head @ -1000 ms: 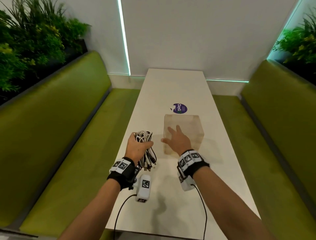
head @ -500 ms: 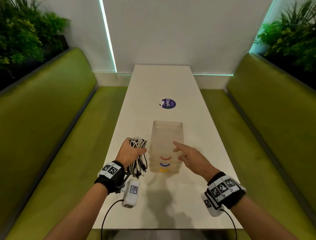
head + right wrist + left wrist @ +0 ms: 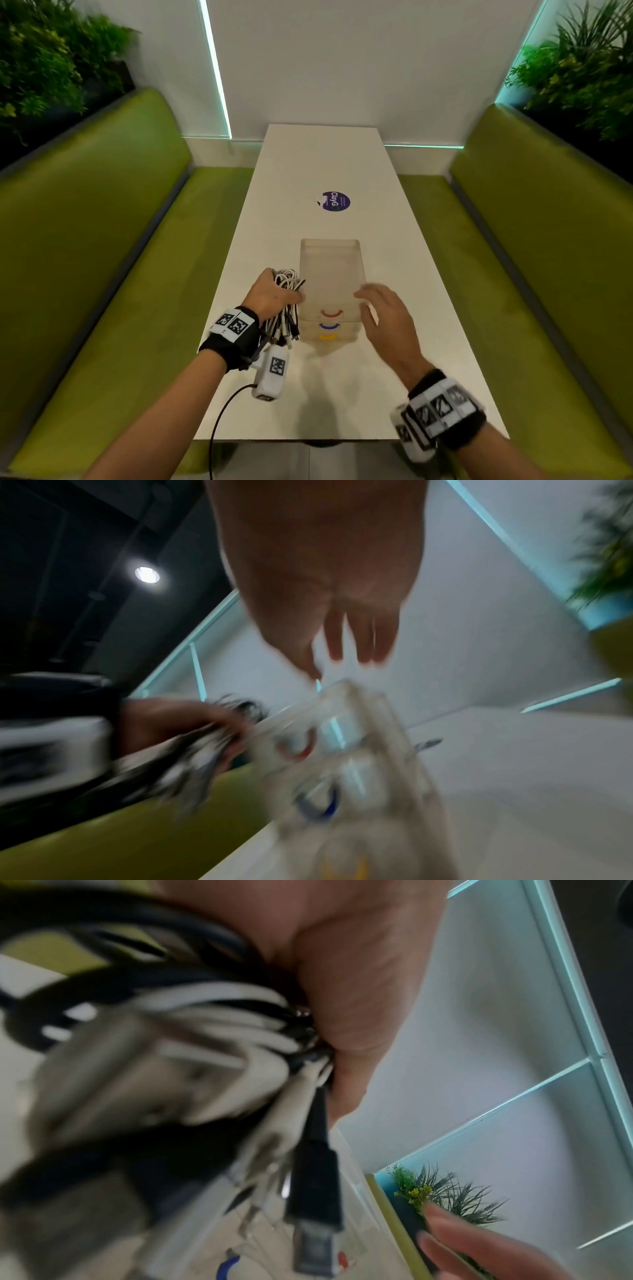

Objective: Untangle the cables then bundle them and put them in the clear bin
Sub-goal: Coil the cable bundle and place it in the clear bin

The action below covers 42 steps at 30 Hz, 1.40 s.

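Observation:
A clear plastic bin (image 3: 329, 274) with red, blue and yellow arcs on its near face stands on the white table (image 3: 342, 164). My left hand (image 3: 270, 294) grips a bundle of white and black cables (image 3: 286, 308) just left of the bin, plugs hanging down. In the left wrist view the cables (image 3: 219, 1031) are packed in my fist (image 3: 346, 988), a black plug dangling. My right hand (image 3: 383, 311) hovers at the bin's near right corner, fingers spread and blurred, holding nothing. In the right wrist view the fingers (image 3: 356, 639) stretch above the bin (image 3: 346, 753).
A round purple sticker (image 3: 334, 201) lies on the table beyond the bin. Green benches (image 3: 102, 274) run along both sides of the table, with plants (image 3: 44, 61) behind them. A white wall closes the far end.
My right hand left the bin's top, then drew back to its near right corner. The bin now stands nearer, its marked face toward me. The left hand keeps the cable bundle.

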### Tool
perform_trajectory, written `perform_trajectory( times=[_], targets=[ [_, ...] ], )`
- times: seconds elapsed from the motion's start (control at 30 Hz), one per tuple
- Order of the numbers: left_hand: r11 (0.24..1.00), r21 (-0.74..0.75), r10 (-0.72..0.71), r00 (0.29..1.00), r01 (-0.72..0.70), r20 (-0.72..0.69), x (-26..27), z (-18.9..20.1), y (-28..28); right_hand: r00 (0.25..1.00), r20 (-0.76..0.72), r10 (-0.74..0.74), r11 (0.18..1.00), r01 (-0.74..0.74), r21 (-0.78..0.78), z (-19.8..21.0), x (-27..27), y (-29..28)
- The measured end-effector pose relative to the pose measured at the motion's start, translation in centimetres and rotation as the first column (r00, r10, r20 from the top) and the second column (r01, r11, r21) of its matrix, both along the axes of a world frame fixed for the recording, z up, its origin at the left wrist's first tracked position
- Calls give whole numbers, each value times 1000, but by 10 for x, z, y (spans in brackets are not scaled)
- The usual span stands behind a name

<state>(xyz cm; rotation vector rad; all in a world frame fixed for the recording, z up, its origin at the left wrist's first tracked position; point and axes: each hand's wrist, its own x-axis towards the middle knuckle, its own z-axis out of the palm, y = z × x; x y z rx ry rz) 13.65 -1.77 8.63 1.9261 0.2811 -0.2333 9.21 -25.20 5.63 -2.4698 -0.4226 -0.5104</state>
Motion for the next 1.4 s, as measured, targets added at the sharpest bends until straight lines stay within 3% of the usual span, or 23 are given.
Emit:
perform_trajectory(
  times=[0.03,0.1,0.17,0.23,0.37,0.53,0.73,0.93,1.0,1.13,1.2,1.27,1.33,1.4],
  targets=[
    [1000,3,-3,1000,3,-15,3,0,1,999,31,-21,1000,22,-18,-8,-11,8],
    [1000,-11,-3,999,3,-41,5,-1,3,964,-264,27,991,-60,-120,-24,-26,24],
    [999,-28,-20,998,18,-63,6,-2,4,809,-588,-21,925,-207,-318,-44,-26,34],
    [999,-33,-31,996,28,-86,9,-7,6,749,-658,-80,872,-268,-411,-56,-18,42],
    [999,-50,-20,993,14,-118,13,-14,10,757,-645,-109,850,-265,-455,-69,-11,54],
    [993,-114,21,992,-36,-127,10,-17,8,753,-655,-51,904,-244,-351,-58,-16,51],
    [987,-146,52,988,-73,-146,4,-8,1,686,-723,79,808,-469,-356,-45,-69,36],
    [984,-156,58,984,-84,-166,7,-16,3,768,-634,85,879,-358,-316,-37,-62,32],
    [983,-161,63,984,-90,-165,7,-16,3,751,-658,55,852,-379,-361,-39,-59,33],
    [982,-163,74,984,-101,-162,5,-15,2,657,-747,105,821,-481,-307,-38,-63,32],
    [982,-169,62,985,-89,-163,2,-13,0,636,-762,124,854,-459,-244,-29,-63,27],
    [983,-171,41,988,-66,-146,-4,-8,2,675,-725,137,931,-338,-138,-16,-60,22],
    [982,-180,34,992,-56,-118,-15,-6,4,720,-674,165,983,-180,49,2,-58,17],
    [974,-217,54,996,-67,-65,-32,-1,3,742,-637,209,968,-65,243,19,-55,19]
  ],
)
